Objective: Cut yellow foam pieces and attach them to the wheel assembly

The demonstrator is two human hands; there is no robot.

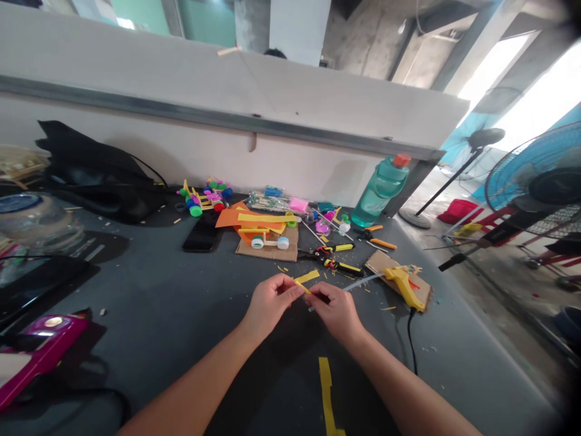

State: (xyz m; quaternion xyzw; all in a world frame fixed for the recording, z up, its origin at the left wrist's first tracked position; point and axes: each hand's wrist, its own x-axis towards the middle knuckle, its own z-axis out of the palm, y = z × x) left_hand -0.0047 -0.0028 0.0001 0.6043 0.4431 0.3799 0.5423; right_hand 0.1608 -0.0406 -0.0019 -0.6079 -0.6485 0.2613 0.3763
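Above the dark grey counter (181, 315), a slim yellow paper-like strip (302, 287) spans the small gap between the bare left hand (271, 300) and right hand (334, 307), pinched in the fingertips of both.

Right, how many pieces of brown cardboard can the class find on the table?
2. One cardboard piece lies under the small wheeled model; the second cardboard piece lies under the yellow glue gun, towards the right. More may be hidden.

Beyond the left hand (270, 303), the table (172, 309) bore a phone (201, 235); beyond the right hand (338, 309), pliers (330, 262) and a bottle (379, 192).
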